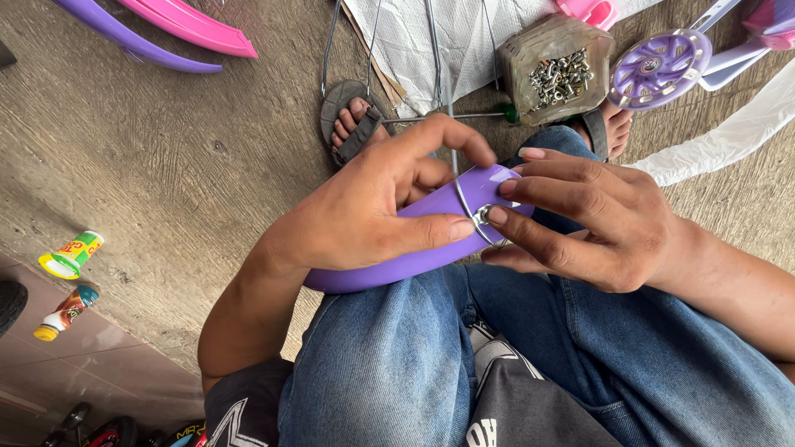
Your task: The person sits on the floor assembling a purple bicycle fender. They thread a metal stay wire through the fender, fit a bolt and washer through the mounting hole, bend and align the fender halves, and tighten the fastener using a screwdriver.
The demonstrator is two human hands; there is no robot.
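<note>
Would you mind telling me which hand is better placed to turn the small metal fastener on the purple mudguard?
Probably the right hand: its fingers already touch the fastener, while the left hand grips the mudguard, steadying it.

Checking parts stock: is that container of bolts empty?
No, the container near the feet holds a heap of silvery bolts and nuts.
</note>
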